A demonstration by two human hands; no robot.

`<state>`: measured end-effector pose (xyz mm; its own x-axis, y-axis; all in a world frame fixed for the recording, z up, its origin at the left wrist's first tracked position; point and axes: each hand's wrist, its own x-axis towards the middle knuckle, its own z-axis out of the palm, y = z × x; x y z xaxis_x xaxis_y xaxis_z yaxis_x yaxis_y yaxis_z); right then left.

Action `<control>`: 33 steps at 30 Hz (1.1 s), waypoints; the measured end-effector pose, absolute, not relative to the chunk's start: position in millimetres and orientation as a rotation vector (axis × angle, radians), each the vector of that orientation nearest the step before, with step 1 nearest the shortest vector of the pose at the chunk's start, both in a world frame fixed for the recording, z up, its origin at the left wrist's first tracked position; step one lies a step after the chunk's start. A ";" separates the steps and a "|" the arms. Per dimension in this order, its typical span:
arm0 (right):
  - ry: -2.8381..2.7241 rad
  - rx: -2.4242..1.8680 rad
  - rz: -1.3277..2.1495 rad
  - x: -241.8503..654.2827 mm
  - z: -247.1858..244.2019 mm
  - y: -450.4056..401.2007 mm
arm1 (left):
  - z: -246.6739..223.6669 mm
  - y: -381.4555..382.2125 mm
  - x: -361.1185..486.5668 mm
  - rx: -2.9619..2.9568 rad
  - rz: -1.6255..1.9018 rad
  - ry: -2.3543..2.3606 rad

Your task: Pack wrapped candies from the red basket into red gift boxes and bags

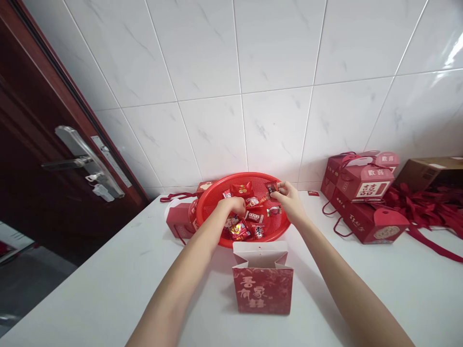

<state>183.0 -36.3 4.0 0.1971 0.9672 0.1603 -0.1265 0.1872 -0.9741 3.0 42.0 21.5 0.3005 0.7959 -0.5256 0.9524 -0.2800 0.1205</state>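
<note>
A red plastic basket (208,207) with a perforated wall holds several wrapped candies (240,230). My left hand (237,206) is down inside the basket among the wrappers, its fingers curled; whatever they hold is hidden. Near the basket's right rim, my right hand (287,198) pinches a small dark red wrapped candy (271,187) between thumb and fingers. In front of the basket stands a red paper gift box (264,290) with pale printed characters, upright, its top flaps open.
Several red gift boxes (367,185) with cords are stacked at the right, beside red ribbon (419,202) and a cardboard box (423,171). More red boxes (179,219) stand left of the basket. A tiled wall (278,125) backs the white table (144,279); a door (43,120) is at left.
</note>
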 end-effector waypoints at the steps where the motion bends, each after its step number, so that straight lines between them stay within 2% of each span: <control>1: -1.049 -1.052 1.018 183.2 3.6 -36.0 | 21.6 42.0 2.9 2.158 -0.532 1.557; 7: -1.115 -1.019 1.006 184.4 -0.8 -31.6 | 18.1 42.7 2.5 2.160 -0.527 1.536; 23: -1.191 -0.979 0.942 185.7 -4.0 -27.2 | 14.6 43.2 4.9 2.221 -0.122 1.547; 33: -1.203 -0.986 0.909 187.1 -9.6 -21.6 | -7.7 49.1 20.9 2.268 0.069 1.698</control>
